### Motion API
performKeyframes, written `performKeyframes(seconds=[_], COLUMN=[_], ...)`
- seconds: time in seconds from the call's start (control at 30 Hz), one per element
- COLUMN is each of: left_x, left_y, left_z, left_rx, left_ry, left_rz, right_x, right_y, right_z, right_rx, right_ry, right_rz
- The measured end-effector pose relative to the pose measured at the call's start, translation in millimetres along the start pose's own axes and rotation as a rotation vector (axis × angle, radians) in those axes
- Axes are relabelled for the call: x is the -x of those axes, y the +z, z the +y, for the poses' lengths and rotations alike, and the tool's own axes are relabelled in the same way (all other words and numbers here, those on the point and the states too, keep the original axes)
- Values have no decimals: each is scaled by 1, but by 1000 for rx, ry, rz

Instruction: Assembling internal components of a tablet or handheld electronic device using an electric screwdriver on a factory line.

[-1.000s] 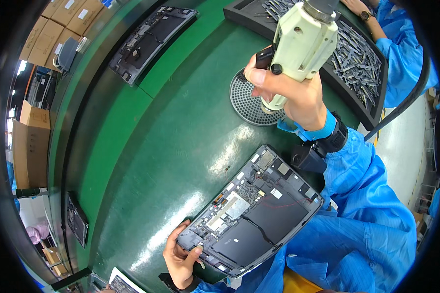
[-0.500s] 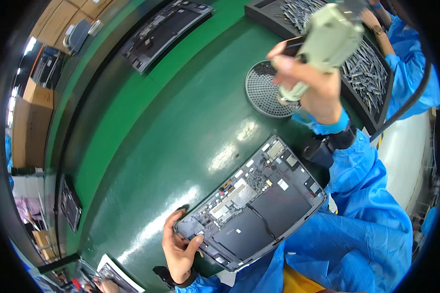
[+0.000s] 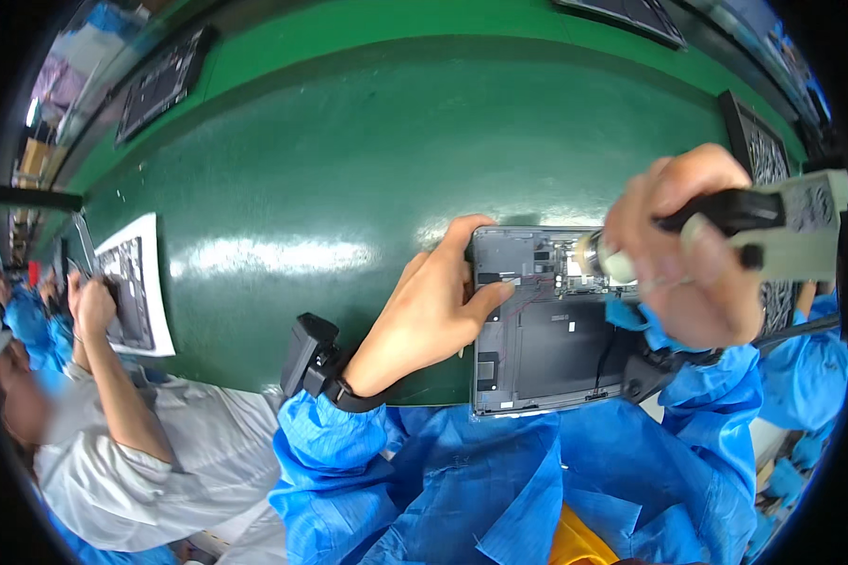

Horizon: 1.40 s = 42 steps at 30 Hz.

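Observation:
An opened laptop body point(image 3: 561, 353) lies in front of me, its circuit board and dark inner parts exposed. My left hand point(image 3: 433, 301) is closed on its left edge, the thumb on top and the fingers along the rim. In my right hand point(image 3: 683, 250) is a pale green power screwdriver point(image 3: 808, 221) with a black lever. The tool is tilted almost level, its round nose point(image 3: 589, 254) over the board near the far edge. The hand and tool hide the laptop's right side, so I cannot tell whether the tip touches.
Far right, a dark tray point(image 3: 746, 132) holds many small grey parts. Other laptop bodies lie at the far left point(image 3: 165, 85) and far edge point(image 3: 631, 14). A co-worker point(image 3: 160, 452) on the left handles another one on a white sheet point(image 3: 160, 282). Another person's blue sleeve point(image 3: 801, 363) is at right.
My view has turned, so the laptop now looks squarer to me. My right hand has brought the screwdriver from above the round screw tray to the laptop's board. My left hand stays on the laptop.

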<state>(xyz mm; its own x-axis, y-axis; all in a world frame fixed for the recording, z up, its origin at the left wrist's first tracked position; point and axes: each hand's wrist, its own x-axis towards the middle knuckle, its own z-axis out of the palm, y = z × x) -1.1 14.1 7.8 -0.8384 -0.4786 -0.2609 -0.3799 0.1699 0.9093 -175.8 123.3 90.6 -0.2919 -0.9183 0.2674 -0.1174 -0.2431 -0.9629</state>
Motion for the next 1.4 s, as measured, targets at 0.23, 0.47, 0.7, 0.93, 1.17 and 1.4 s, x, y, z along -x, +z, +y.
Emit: performKeyframes(seconds=[0.23,0.47,0.7,0.93,1.17,1.4], left_x=[1,8,6,5,4,7], left_y=[0,8,8,8,10,11], left_z=[-6,-10,-4,-7,-9,-10], left_rx=[-41,6,8,20,10,-35], left_ry=[179,240,215,203,234,257], left_rz=[78,124,117,105,140,166], right_x=[-8,0,-5,-4,-7,-6], right_y=[43,54,51,52,54,61], right_z=[14,20,21,23,23,21], right_rx=[-90,-312,-255,-255,-231,-193], right_ry=[18,-8,-27,-21,-21,3], right_rz=[-82,-48,-82,-95,-138,-72])
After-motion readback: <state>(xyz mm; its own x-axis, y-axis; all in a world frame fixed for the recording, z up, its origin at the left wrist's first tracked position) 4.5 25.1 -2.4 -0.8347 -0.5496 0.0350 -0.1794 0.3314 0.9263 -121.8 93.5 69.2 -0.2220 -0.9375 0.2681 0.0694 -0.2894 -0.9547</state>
